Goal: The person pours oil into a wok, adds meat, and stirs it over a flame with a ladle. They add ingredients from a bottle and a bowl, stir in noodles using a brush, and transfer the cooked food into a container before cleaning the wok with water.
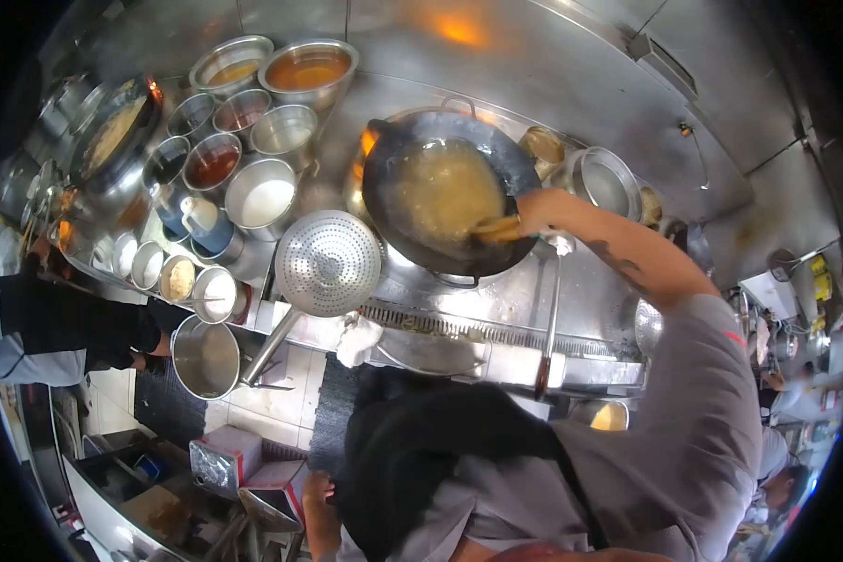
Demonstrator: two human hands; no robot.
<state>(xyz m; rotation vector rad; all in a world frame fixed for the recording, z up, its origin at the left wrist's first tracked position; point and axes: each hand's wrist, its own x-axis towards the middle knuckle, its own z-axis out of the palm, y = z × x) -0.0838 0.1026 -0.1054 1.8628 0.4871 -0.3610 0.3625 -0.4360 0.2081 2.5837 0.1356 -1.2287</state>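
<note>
The right hand (538,212) reaches over the right edge of the big black pan (391,208), close to some brown bits (496,229); I can't tell if it grips them. The left hand (319,489) hangs low, its grip unclear. The pan sits on the shiny stove (601,295), with fire (369,142) at its left edge. A holey scoop (328,263) and bowls crowd the left.

Downward head view, wide-angle
</note>
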